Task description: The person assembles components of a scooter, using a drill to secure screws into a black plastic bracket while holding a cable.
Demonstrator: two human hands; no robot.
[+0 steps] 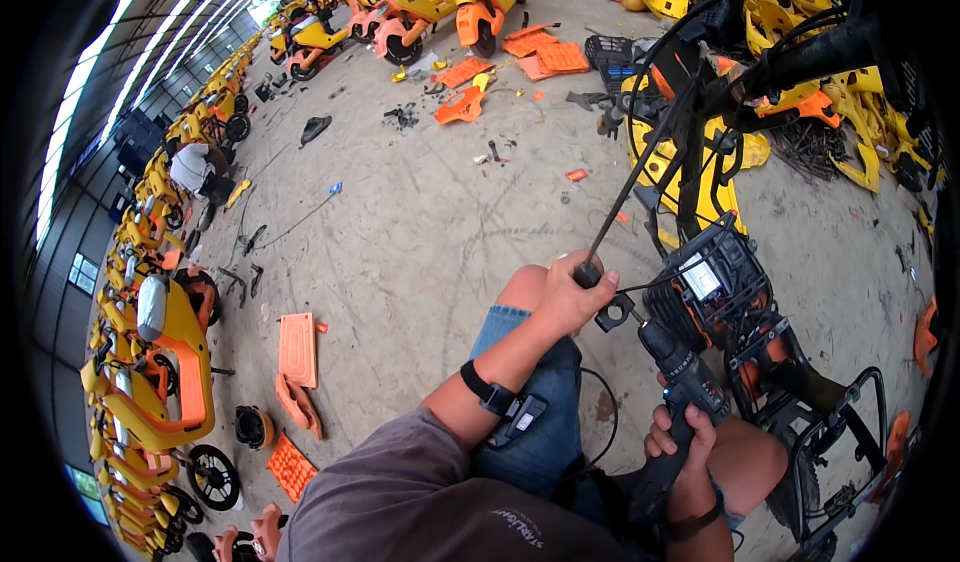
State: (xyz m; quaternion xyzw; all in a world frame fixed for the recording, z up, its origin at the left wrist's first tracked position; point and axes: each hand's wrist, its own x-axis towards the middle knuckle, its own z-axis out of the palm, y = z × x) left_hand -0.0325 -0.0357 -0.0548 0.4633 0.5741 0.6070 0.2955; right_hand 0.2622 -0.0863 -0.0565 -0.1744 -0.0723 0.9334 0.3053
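Note:
My left hand point(572, 297) is closed around a black cable-end part point(587, 275), from which a long black cable point(635, 177) runs up to the scooter's handlebar area. Just beside those fingers is a black ring-shaped clamp point(614, 313); whether the hand touches it I cannot tell. A black cordless drill point(690, 382) is gripped by its handle in my right hand point(680, 442), its chuck pointing up toward the clamp. Close to the drill's right stands the stripped black scooter frame point(785, 362), with a dark box bearing a white label point(702, 277).
Yellow scooters point(165, 372) line the left side, where a person point(195, 170) crouches. Orange panels point(299, 350) lie on the concrete floor point(430, 232). Yellow body panels point(705, 177) are piled beyond the frame. A black cable point(608, 402) loops by my leg.

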